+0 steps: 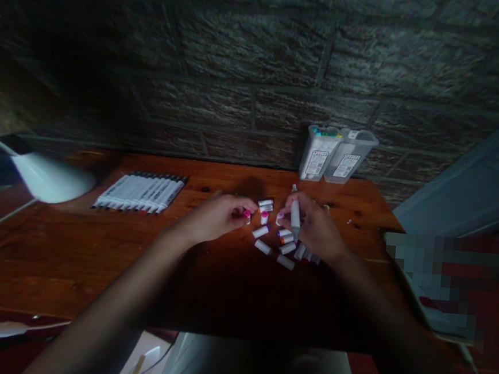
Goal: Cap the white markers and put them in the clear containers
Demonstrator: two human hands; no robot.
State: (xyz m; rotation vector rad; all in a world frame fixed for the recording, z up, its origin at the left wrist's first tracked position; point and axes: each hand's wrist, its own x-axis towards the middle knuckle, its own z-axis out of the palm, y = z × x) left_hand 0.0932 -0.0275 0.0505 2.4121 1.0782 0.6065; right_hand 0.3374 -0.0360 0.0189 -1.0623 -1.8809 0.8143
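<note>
My left hand [219, 216] is closed in a pinch around a white marker cap with a pink end [247, 214], held low over the table. My right hand [313, 224] grips a white marker [295, 216], tilted, with its far tip pointing up. Beside the right fingertips is another cap with a pale pink end [280, 217]; whether the fingers touch it I cannot tell. Between and below my hands several loose white caps [262, 247] are scattered, with purple, orange and red ends. One pink-ended cap [264, 217] stands upright. My right hand partly covers some caps.
A row of white markers [141, 193] lies side by side on the wooden table [75, 254] at left, near a white lamp [54, 177]. Two clear plastic cases [316, 157] stand against the brick wall at the back right, one holding colour-ended markers.
</note>
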